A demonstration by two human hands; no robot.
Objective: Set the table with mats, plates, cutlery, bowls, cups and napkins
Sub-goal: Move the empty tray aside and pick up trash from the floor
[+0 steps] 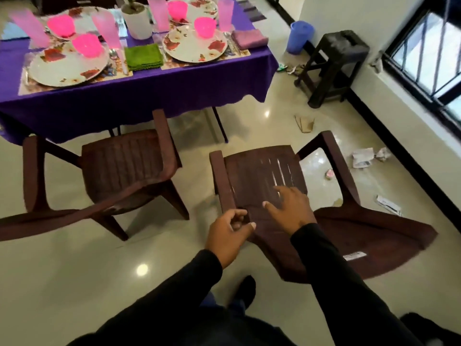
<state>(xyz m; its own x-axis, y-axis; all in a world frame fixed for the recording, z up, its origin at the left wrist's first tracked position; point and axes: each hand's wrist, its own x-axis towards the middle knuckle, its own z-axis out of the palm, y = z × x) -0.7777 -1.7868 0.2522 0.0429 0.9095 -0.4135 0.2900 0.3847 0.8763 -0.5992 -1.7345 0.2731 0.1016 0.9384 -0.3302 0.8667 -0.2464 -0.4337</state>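
Observation:
The table [139, 96] under a purple cloth stands at the upper left. It carries floral plates [195, 44] on mats, pink bowls [205, 26], tall pink cups [225, 13], cutlery [233, 44], a green napkin [143, 56] and a mauve napkin [249, 38]. My left hand [229, 237] hovers by the near end of a brown chair's [264, 176] armrest, fingers loosely curled and holding nothing. Over that chair's seat my right hand [290, 211] has its fingers spread.
A second brown chair [124, 168] is tucked at the table's near side. A dark stool [333, 68] and a blue bucket [298, 37] stand by the right wall. Paper scraps [363, 158] lie on the shiny floor near the window wall.

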